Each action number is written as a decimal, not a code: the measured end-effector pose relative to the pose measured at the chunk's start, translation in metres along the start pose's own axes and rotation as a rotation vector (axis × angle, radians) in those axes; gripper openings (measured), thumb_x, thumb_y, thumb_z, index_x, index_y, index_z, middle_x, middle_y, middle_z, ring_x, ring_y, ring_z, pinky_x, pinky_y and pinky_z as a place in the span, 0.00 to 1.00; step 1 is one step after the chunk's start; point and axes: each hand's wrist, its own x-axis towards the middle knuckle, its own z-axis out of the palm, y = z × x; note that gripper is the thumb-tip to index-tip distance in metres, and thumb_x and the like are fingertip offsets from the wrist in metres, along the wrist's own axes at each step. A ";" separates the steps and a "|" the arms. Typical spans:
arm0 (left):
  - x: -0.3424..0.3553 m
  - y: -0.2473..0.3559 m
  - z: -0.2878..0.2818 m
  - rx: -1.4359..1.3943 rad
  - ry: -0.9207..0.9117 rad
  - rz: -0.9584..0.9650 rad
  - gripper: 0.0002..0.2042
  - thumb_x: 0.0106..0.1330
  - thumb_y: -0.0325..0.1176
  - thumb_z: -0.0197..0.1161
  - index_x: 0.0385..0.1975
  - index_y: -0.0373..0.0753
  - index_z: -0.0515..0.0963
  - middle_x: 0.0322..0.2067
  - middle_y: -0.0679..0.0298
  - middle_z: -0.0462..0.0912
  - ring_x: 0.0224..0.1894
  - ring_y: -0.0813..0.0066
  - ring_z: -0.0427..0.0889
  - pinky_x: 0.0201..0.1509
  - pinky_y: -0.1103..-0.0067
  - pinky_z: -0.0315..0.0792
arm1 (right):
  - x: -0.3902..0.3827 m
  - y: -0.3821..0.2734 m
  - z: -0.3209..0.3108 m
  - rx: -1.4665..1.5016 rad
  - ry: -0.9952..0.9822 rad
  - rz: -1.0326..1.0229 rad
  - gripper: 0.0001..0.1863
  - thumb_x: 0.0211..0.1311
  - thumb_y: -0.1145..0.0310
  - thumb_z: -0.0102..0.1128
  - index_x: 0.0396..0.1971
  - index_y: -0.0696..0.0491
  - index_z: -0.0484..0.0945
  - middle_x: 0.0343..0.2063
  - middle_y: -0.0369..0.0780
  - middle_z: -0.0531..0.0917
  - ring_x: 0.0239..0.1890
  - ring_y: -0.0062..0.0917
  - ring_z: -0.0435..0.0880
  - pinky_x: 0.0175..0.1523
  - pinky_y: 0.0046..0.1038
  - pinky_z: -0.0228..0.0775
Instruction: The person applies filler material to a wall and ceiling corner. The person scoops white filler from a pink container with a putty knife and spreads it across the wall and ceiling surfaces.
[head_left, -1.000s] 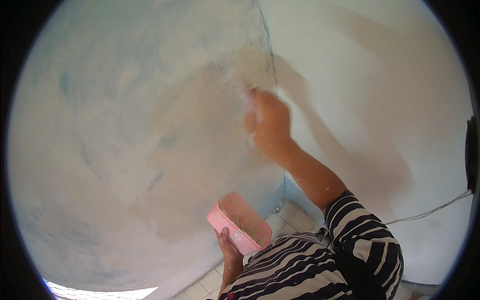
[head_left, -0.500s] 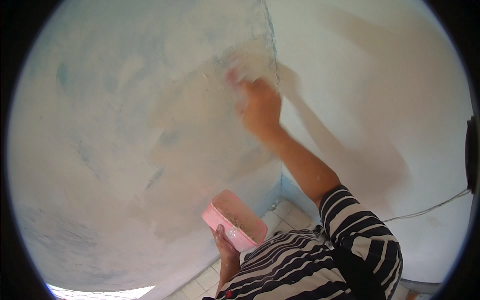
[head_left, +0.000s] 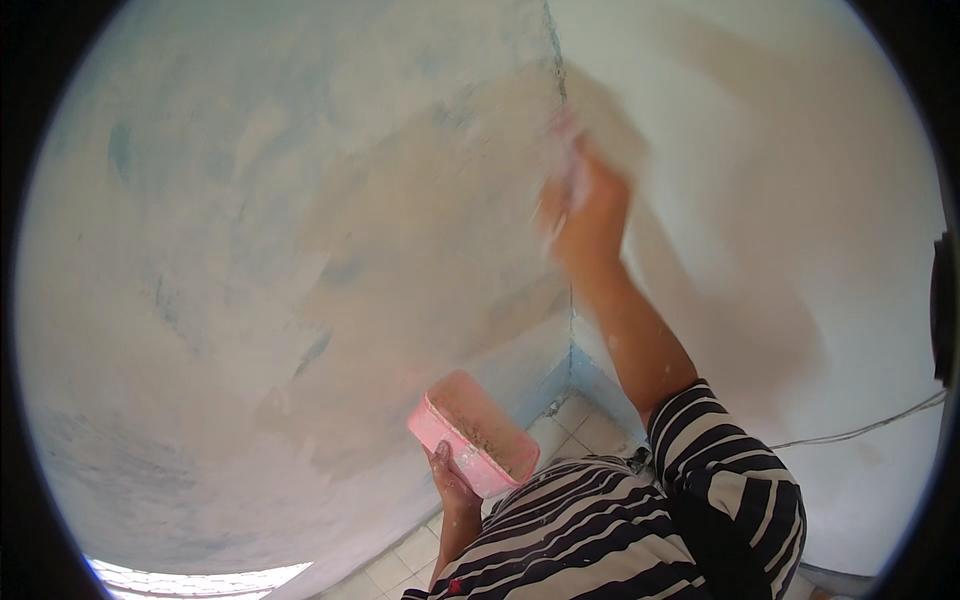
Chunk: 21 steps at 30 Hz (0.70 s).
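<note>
The right hand (head_left: 592, 210), blurred, was raised by the corner crack (head_left: 558, 62), its fingers curled around a pinkish hand tool (head_left: 566, 150) of a kind too smeared to tell; whether the tool touched the blotchy wall (head_left: 400, 230) could not be told. Lower down, the left hand (head_left: 455, 485) gripped a pink rectangular tub (head_left: 474, 462), thumb against its outer side and the other fingers hidden. The tub was tilted, grainy residue (head_left: 482, 430) inside, above the tiled floor (head_left: 585, 420) and near a striped shirt (head_left: 590, 520).
</note>
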 end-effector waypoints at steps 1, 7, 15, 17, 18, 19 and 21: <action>-0.001 0.002 0.002 0.002 0.004 -0.002 0.31 0.63 0.37 0.53 0.66 0.41 0.52 0.60 0.56 0.64 0.61 0.59 0.67 0.62 0.65 0.66 | 0.007 0.000 0.004 -0.178 0.030 -0.035 0.13 0.48 0.72 0.59 0.37 0.53 0.79 0.33 0.42 0.81 0.37 0.30 0.82 0.34 0.35 0.73; -0.004 0.010 0.015 -0.043 -0.014 -0.032 0.30 0.63 0.37 0.54 0.66 0.41 0.53 0.60 0.57 0.64 0.61 0.58 0.66 0.62 0.64 0.65 | 0.015 -0.015 0.016 -0.334 0.221 -0.397 0.17 0.44 0.74 0.63 0.38 0.52 0.77 0.32 0.41 0.81 0.31 0.30 0.80 0.33 0.30 0.70; -0.008 0.017 0.038 -0.037 -0.004 -0.021 0.31 0.62 0.39 0.55 0.65 0.41 0.53 0.58 0.56 0.66 0.59 0.58 0.69 0.61 0.63 0.67 | 0.012 -0.008 0.026 -0.539 0.282 -0.596 0.14 0.40 0.71 0.63 0.32 0.47 0.78 0.30 0.42 0.80 0.36 0.36 0.81 0.35 0.37 0.69; -0.009 0.016 0.030 -0.024 0.009 -0.004 0.31 0.62 0.38 0.55 0.65 0.42 0.53 0.58 0.56 0.66 0.59 0.58 0.69 0.60 0.63 0.68 | 0.016 -0.004 0.000 -0.298 0.249 -0.363 0.09 0.46 0.71 0.60 0.32 0.48 0.77 0.27 0.39 0.78 0.32 0.30 0.80 0.32 0.33 0.69; -0.010 0.017 0.027 -0.013 0.022 0.008 0.31 0.62 0.38 0.55 0.65 0.42 0.53 0.58 0.56 0.66 0.58 0.57 0.69 0.60 0.62 0.68 | 0.019 0.002 -0.017 -0.062 0.211 -0.130 0.05 0.53 0.71 0.58 0.31 0.50 0.77 0.24 0.36 0.77 0.28 0.24 0.79 0.29 0.28 0.69; -0.009 0.018 0.030 -0.005 0.017 0.010 0.31 0.62 0.38 0.55 0.65 0.42 0.53 0.58 0.56 0.66 0.58 0.57 0.69 0.60 0.62 0.68 | 0.028 0.009 -0.021 0.060 0.185 -0.017 0.03 0.56 0.71 0.57 0.31 0.51 0.77 0.23 0.34 0.76 0.26 0.21 0.78 0.28 0.25 0.69; -0.009 0.012 0.045 0.065 0.070 0.031 0.32 0.60 0.47 0.57 0.61 0.34 0.60 0.52 0.54 0.72 0.53 0.56 0.74 0.55 0.62 0.71 | 0.049 0.019 -0.029 -0.125 0.242 0.005 0.03 0.55 0.72 0.57 0.30 0.52 0.76 0.22 0.35 0.75 0.25 0.23 0.78 0.27 0.27 0.68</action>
